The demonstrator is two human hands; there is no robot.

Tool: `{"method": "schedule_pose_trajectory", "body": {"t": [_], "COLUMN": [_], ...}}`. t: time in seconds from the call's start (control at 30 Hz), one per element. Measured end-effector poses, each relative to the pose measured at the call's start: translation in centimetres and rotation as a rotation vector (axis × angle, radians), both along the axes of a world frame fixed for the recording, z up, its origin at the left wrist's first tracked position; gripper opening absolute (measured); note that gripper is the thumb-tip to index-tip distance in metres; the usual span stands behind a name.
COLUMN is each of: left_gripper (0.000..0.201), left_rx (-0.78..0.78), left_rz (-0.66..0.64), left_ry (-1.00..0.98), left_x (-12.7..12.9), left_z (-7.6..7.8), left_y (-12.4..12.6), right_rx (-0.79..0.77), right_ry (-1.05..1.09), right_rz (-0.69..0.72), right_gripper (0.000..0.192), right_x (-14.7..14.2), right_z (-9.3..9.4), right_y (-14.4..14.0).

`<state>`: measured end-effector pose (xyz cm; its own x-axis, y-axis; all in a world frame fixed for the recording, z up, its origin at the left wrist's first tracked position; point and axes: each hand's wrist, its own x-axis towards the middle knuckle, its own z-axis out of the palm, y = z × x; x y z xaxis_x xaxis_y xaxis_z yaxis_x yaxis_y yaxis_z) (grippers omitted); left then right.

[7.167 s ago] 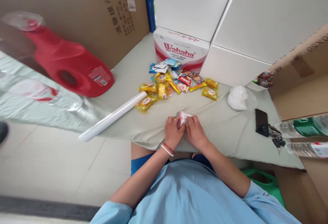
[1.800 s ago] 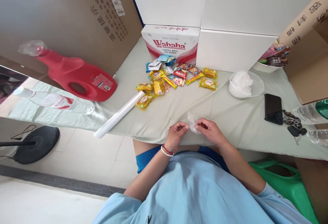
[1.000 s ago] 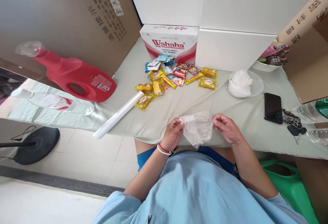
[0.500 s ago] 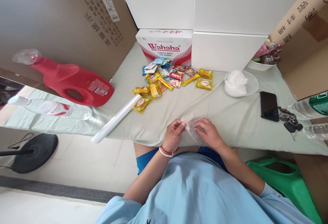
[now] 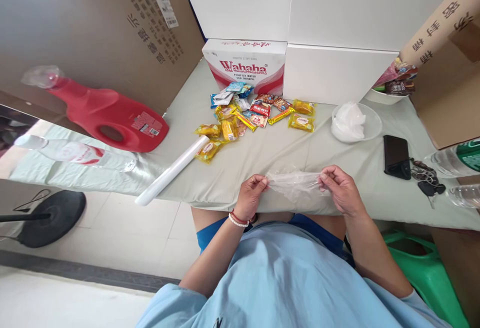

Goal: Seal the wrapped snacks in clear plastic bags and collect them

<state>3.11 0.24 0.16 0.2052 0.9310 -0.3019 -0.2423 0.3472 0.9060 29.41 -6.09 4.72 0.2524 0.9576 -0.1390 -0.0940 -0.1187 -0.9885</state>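
Note:
A thin piece of clear plastic film (image 5: 294, 184) is stretched sideways between my two hands, just above the near edge of the table; whether it is a bag or a cover I cannot tell. My left hand (image 5: 252, 194) pinches its left end between thumb and fingers. At the right end my right hand (image 5: 342, 190) pinches it too. Beyond the hands lies a pile of wrapped snacks, with a yellow packet (image 5: 229, 129) among them. To the right, a clear bowl (image 5: 374, 124) holds a bunched white plastic bundle (image 5: 348, 120).
A white roll (image 5: 172, 170) lies slanting at the left, near a red jug (image 5: 116, 118) and a clear bottle (image 5: 78, 153). At the right are a black phone (image 5: 396, 156), keys (image 5: 427, 178) and bottles. Boxes, including a Wahaba-style printed carton (image 5: 245, 68), wall the back.
My right hand has moved right, away from my left, drawing the crumpled film out wide between them. My left hand has stayed at about the same spot, still pinching.

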Motion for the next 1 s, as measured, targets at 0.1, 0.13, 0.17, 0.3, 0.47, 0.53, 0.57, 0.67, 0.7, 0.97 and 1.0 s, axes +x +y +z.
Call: {"method": "schedule_pose_trajectory", "body": {"t": [0.1, 0.13, 0.17, 0.3, 0.47, 0.53, 0.57, 0.67, 0.7, 0.97, 1.0], "left_gripper": [0.038, 0.037, 0.037, 0.046, 0.12, 0.111, 0.1, 0.058, 0.043, 0.033, 0.035], "left_rx": [0.067, 0.093, 0.117, 0.285, 0.768, 0.811, 0.792, 0.648, 0.592, 0.13, 0.11], "left_rz": [0.018, 0.054, 0.096, 0.03, -0.155, -0.107, -0.074, -0.026, -0.047, -0.105, -0.082], "left_ry": [0.109, 0.158, 0.205, 0.279, 0.515, 0.568, 0.564, 0.455, 0.397, 0.003, -0.025], "left_x": [-0.5, -0.6, -0.7, 0.0, 4.0, 5.4, 5.7, 4.6, 3.7, -3.7, -4.1], "left_z": [0.1, 0.2, 0.5, 2.1, 3.7, 3.8, 3.8, 4.0, 4.1, 6.2, 6.3], "left_y": [0.2, 0.1, -0.1, -1.9, -4.6, -4.3, -3.8, -1.3, -0.4, 1.8, 1.7], "right_rx": [0.037, 0.051, 0.067, 0.116, 0.144, 0.119, 0.103, 0.092, 0.098, -0.017, -0.027], "right_ry": [0.037, 0.038, 0.032, 0.019, 0.127, 0.155, 0.158, 0.136, 0.124, 0.114, 0.115], "right_rz": [-0.057, -0.068, -0.081, -0.131, -0.098, -0.039, -0.01, -0.029, -0.059, 0.008, 0.028], "right_gripper": [0.034, 0.032, 0.031, 0.029, 0.03, 0.033, 0.034, 0.034, 0.033, 0.029, 0.03], "right_x": [-0.7, -1.1, -1.5, -3.6, -6.9, -7.6, -7.6, -5.8, -4.6, 4.2, 4.5], "right_z": [1.3, 1.8, 2.3, 4.3, 6.9, 7.7, 8.1, 8.9, 9.2, 10.4, 10.2], "right_y": [-0.2, -0.3, -0.2, 0.1, 0.4, 0.4, 0.3, 0.0, -0.2, -0.4, -0.1]}}
